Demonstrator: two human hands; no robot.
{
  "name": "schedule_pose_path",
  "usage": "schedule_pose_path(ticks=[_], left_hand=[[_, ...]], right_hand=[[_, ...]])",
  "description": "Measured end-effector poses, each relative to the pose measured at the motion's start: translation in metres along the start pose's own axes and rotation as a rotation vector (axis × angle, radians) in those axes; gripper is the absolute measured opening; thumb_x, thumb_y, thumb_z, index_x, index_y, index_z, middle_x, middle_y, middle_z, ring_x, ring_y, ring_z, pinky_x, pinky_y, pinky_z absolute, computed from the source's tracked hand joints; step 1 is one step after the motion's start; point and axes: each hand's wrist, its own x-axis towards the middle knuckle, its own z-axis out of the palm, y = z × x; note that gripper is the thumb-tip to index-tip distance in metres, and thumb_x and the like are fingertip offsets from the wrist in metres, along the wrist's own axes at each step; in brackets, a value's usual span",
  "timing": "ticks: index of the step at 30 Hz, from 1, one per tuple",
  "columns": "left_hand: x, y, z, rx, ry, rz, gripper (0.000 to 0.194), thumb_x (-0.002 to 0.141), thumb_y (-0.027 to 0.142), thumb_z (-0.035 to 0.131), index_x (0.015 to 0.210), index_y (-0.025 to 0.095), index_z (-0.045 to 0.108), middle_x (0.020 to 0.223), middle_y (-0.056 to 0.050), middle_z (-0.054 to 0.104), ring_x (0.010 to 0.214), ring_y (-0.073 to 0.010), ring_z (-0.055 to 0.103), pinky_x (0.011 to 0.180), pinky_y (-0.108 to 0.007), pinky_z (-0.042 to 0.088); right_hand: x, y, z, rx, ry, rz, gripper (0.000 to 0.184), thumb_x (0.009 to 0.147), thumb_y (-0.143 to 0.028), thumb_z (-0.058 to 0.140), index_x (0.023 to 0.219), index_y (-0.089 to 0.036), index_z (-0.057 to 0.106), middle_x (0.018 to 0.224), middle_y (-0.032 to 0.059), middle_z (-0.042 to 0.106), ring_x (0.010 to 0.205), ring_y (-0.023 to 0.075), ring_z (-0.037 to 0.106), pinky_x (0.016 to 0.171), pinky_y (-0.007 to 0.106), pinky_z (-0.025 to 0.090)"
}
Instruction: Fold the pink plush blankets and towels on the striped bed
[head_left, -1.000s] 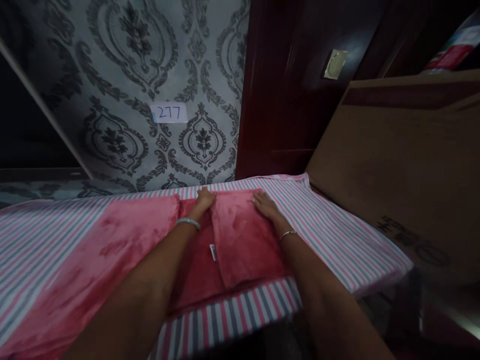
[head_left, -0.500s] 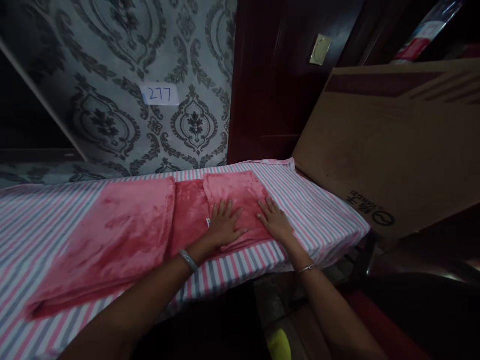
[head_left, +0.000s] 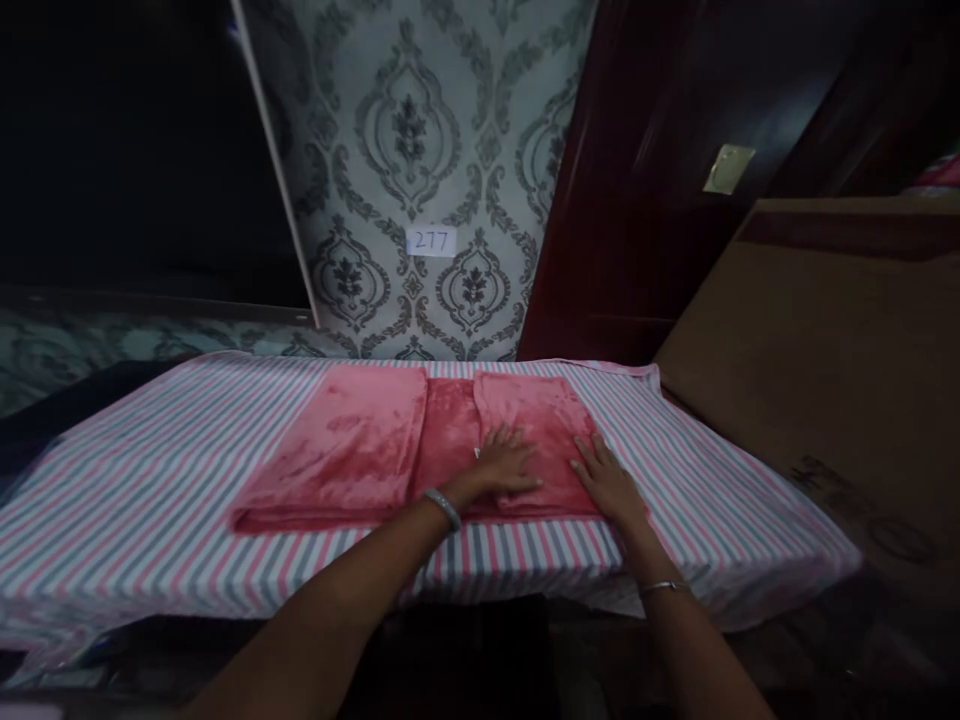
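A pink plush blanket [head_left: 352, 450] lies partly folded on a table covered with a pink, grey and white striped cloth [head_left: 135, 500]. Its right end is folded over into a flap [head_left: 540, 415]. My left hand [head_left: 504, 467] rests flat on that flap near its left edge, fingers spread, a bracelet on the wrist. My right hand [head_left: 609, 478] lies flat on the flap's right edge, fingers stretched out, with a thin bangle on the wrist. Neither hand grips anything.
A large brown cardboard box [head_left: 832, 360] stands against the table's right end. Behind the table is patterned grey wallpaper with a small label reading 277 [head_left: 431, 241], a dark red door [head_left: 637, 200] to its right, and a dark opening at the left.
Both hands slid from the far edge of the folded flap back toward me and now lie flat near its front edge. The camera pulled back and turned left, so more of the table shows.
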Motion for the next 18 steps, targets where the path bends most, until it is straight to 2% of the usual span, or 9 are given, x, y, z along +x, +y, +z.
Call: schedule_pose_path(ticks=[3,6,8,10,12,15,18], left_hand=[[-0.029,-0.006,-0.019,-0.071,0.041,0.011,0.070,0.090,0.046,0.061,0.151,0.016,0.044,0.162,-0.017,0.034,0.152,-0.0324,0.026,0.123,-0.049,0.023],[-0.073,-0.021,-0.039,-0.058,0.191,0.028,0.062,0.089,0.037,0.062,0.145,0.016,0.051,0.156,-0.017,0.043,0.148,-0.0314,0.034,0.122,-0.049,0.027],[-0.105,-0.037,-0.049,-0.008,0.306,0.016,0.054,0.090,0.035,0.059,0.141,0.018,0.055,0.150,-0.015,0.052,0.142,-0.0302,0.044,0.119,-0.050,0.033],[-0.135,-0.056,-0.053,0.055,0.377,-0.061,0.052,0.091,0.038,0.056,0.139,0.018,0.056,0.145,-0.015,0.056,0.137,-0.0305,0.048,0.117,-0.051,0.035],[-0.160,-0.073,-0.049,0.105,0.385,-0.134,0.057,0.091,0.046,0.055,0.140,0.017,0.054,0.147,-0.017,0.053,0.139,-0.0326,0.046,0.118,-0.053,0.034],[-0.187,-0.089,-0.035,0.149,0.335,-0.152,0.068,0.089,0.053,0.057,0.145,0.015,0.050,0.152,-0.020,0.047,0.143,-0.0351,0.042,0.119,-0.057,0.030],[-0.199,-0.092,-0.024,0.184,0.338,-0.147,0.069,0.089,0.046,0.058,0.149,0.015,0.044,0.154,-0.020,0.044,0.146,-0.0356,0.038,0.119,-0.060,0.028]], right_hand=[[0.002,0.002,0.002,-0.014,-0.016,0.001,0.058,0.104,-0.047,0.029,0.156,-0.024,0.037,0.165,0.0111,0.026,0.149,0.0268,0.030,0.110,0.049,0.042],[0.004,0.001,-0.004,-0.024,-0.027,0.007,0.056,0.103,-0.045,0.031,0.155,-0.025,0.039,0.164,0.0116,0.028,0.149,0.0292,0.030,0.109,0.055,0.042],[0.003,-0.006,-0.012,-0.023,0.007,0.032,0.053,0.102,-0.045,0.033,0.149,-0.025,0.048,0.162,0.0125,0.033,0.148,0.0339,0.031,0.108,0.063,0.039],[-0.002,-0.024,-0.020,0.024,0.083,0.016,0.052,0.101,-0.046,0.035,0.141,-0.022,0.057,0.157,0.0149,0.041,0.146,0.0364,0.032,0.110,0.066,0.035],[-0.012,-0.052,-0.024,0.141,0.147,-0.100,0.052,0.100,-0.046,0.037,0.139,-0.017,0.059,0.153,0.0168,0.046,0.146,0.0338,0.035,0.114,0.060,0.034],[-0.036,-0.101,-0.020,0.336,0.113,-0.364,0.057,0.097,-0.047,0.047,0.147,-0.018,0.051,0.155,0.0145,0.044,0.143,0.0283,0.041,0.116,0.050,0.037],[-0.054,-0.134,-0.010,0.364,0.079,-0.433,0.063,0.091,-0.041,0.057,0.149,-0.019,0.048,0.154,0.0149,0.046,0.142,0.0296,0.042,0.117,0.052,0.036]])
